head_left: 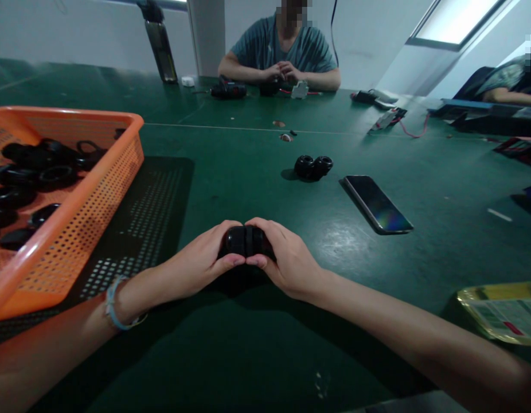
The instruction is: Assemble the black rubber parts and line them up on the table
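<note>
In the head view, your left grip (205, 255) and right grip (291, 258) are both curled around one black piece (237, 241), fingers over its far side and thumbs along its near side, each closed to the piece's thickness. The piece sits squarely between your two palms, its ends covered by them and its middle band showing; whether it is one part or two pressed together, you cannot tell from here. Beyond your grip and to its right, two black rings (305, 167) touch on the green bench (231, 172), with a phone (377, 203) nearer your right side. Left of your grip stands an orange basket (104, 212) holding more black parts (57, 176).
</note>
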{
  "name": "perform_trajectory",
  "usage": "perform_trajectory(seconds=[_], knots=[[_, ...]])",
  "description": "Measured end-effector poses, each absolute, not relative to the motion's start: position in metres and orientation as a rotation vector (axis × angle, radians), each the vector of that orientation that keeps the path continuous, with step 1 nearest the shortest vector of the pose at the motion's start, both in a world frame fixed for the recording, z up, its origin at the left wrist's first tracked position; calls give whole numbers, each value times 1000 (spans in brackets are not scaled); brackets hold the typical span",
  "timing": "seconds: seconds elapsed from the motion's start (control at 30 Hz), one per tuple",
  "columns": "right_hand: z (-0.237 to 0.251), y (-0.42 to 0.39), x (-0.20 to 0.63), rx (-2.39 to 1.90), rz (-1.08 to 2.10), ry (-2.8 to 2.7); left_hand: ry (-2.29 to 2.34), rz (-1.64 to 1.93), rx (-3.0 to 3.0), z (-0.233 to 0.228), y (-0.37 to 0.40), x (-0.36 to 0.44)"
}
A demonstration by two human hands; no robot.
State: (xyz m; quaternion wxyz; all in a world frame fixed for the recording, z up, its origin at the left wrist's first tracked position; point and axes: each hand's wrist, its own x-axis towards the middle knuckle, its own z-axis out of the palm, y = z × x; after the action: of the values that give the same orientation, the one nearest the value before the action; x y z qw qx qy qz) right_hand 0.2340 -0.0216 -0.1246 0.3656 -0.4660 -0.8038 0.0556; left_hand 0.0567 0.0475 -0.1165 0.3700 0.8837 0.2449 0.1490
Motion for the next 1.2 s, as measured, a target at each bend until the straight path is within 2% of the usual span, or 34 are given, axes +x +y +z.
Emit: perform_trajectory(seconds=[0.5, 0.9, 1.2], knots=[[-123, -25, 231, -1276, 335, -1959, 646, 497, 2389, -119, 46, 58], [-116, -27, 227, -1447, 722, -1776, 719, 433, 2447, -118, 46, 59], [-115, -27, 228, -1427, 882, -1696, 715, 459, 2492, -122, 46, 59]])
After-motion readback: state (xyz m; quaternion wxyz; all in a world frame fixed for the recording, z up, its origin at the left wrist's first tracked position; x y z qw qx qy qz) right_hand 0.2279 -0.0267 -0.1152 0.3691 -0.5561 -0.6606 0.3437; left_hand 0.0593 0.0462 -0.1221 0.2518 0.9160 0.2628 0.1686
